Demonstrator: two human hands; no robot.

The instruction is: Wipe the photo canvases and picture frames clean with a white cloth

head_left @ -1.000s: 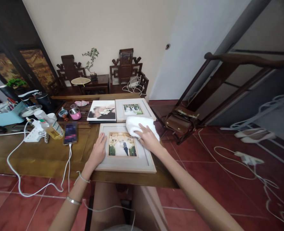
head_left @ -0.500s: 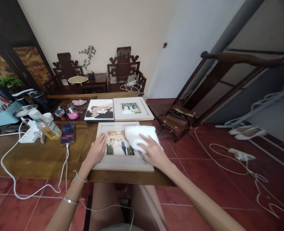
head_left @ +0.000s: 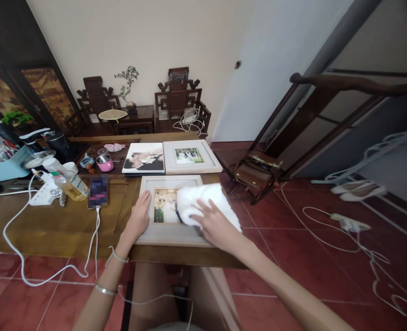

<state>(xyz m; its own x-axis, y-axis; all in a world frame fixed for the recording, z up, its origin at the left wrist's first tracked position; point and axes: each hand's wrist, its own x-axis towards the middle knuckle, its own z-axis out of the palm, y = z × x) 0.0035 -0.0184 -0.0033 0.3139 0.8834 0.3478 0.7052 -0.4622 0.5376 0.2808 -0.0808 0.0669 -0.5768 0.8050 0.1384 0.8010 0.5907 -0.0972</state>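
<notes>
A pale picture frame lies flat near the table's front edge, with a small photograph in its middle. My left hand rests flat on the left side of the frame, fingers stretched out. On the right, my right hand presses a white cloth against the frame, its fingers partly spread over the fabric. The cloth covers the right part of the photograph and hangs past the frame's right side.
Behind lie a second picture frame and a photo panel. To the left are a phone on a white cable, a bottle, a power strip and a pink cup. A wooden chair stands at right.
My right hand and the cloth have shifted slightly left and down, covering more of the photograph. The left hand stays in place on the frame.
</notes>
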